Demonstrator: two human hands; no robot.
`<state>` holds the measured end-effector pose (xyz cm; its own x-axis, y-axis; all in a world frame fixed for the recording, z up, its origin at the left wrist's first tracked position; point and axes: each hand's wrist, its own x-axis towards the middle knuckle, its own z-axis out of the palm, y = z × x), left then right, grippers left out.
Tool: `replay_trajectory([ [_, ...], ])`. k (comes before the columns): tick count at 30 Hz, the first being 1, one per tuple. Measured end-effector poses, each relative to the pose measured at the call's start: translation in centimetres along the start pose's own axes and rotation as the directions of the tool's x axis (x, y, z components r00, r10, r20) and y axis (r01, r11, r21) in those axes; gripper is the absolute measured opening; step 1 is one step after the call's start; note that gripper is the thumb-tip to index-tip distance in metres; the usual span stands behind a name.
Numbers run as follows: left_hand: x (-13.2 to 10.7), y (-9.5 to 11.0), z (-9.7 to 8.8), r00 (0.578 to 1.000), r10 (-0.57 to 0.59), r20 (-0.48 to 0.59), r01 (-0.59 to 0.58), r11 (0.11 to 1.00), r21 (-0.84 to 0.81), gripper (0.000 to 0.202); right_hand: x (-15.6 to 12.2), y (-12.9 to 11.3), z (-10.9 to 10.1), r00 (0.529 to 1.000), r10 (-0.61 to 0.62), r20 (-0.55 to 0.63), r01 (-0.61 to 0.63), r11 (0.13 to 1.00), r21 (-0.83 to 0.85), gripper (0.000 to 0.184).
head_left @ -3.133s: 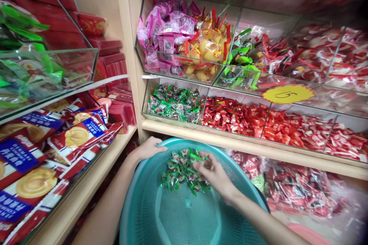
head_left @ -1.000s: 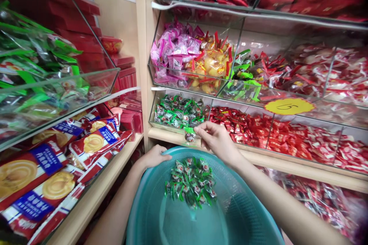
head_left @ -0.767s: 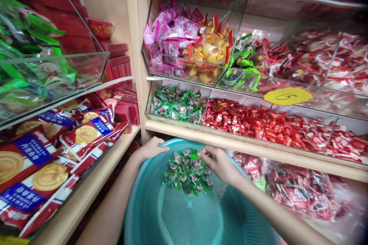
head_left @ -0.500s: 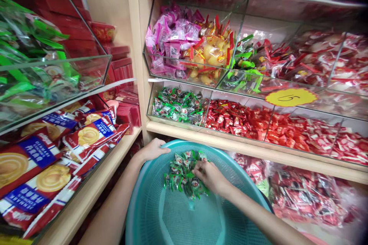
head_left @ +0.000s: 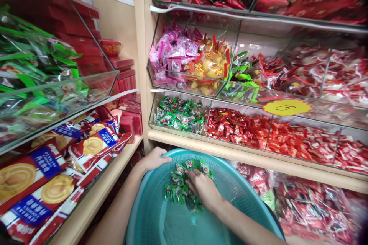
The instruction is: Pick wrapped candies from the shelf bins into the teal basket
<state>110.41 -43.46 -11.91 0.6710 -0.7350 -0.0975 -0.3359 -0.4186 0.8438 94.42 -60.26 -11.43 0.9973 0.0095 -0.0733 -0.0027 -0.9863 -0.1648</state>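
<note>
Left hand [head_left: 155, 159] grips the basket [head_left: 238, 193] rim at 10 o'clock. Right hand [head_left: 202, 190] lies on green candies [head_left: 176, 192]; its grip is bent, maybe holding some. Candy bins [head_left: 178, 114] at 12 o'clock.

A yellow tag [head_left: 287, 106] on a glass bin [head_left: 339, 114] reads "5" (cookie bags [head_left: 94, 145] unreadable).

Your one camera sits on your head, looking forward and down, close over the teal basket [head_left: 238, 193], facing the candy shelves [head_left: 230, 152].

Teal mesh basket [head_left: 161, 214], green-wrapped candies [head_left: 181, 187], red candies [head_left: 244, 130], pink packets [head_left: 169, 53], yellow price tag [head_left: 287, 106]
</note>
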Motion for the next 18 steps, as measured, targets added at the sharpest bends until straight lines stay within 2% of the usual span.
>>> replay_trajectory([
  [3,0.0,-0.2,0.1,1.000,-0.003,0.006,0.004,1.000,-0.020,0.040,0.0,-0.2,-0.3,0.999,-0.023,-0.027,0.022,0.999,-0.047,0.020],
  [5,0.0,-0.2,0.1,1.000,-0.009,0.001,0.009,0.999,-0.031,0.040,0.1,-0.4,-1.2,0.996,-0.042,-0.074,0.038,0.998,-0.059,0.023],
  [9,0.0,0.0,0.0,1.000,-0.025,0.013,0.026,0.998,-0.052,0.041,1.3,-0.8,-5.8,0.963,-0.088,-0.255,0.085,0.996,-0.023,0.027],
  [13,0.0,0.2,0.0,0.999,-0.039,0.012,0.040,0.997,-0.073,0.040,4.2,-0.9,-11.4,0.856,-0.182,-0.483,0.154,0.983,-0.097,0.020],
  [15,0.0,0.1,0.1,0.999,-0.034,0.007,0.034,0.996,-0.080,0.040,6.0,-1.1,-13.3,0.817,-0.221,-0.533,0.117,0.968,-0.221,0.013],
  [16,0.0,0.0,0.1,0.999,-0.033,0.009,0.034,0.996,-0.084,0.040,6.9,-1.1,-13.8,0.812,-0.233,-0.536,0.089,0.955,-0.281,0.012],
  [18,0.0,0.0,0.1,0.999,-0.037,0.010,0.038,0.995,-0.087,0.040,8.7,-1.4,-14.4,0.826,-0.239,-0.511,0.040,0.929,-0.369,0.021],
])
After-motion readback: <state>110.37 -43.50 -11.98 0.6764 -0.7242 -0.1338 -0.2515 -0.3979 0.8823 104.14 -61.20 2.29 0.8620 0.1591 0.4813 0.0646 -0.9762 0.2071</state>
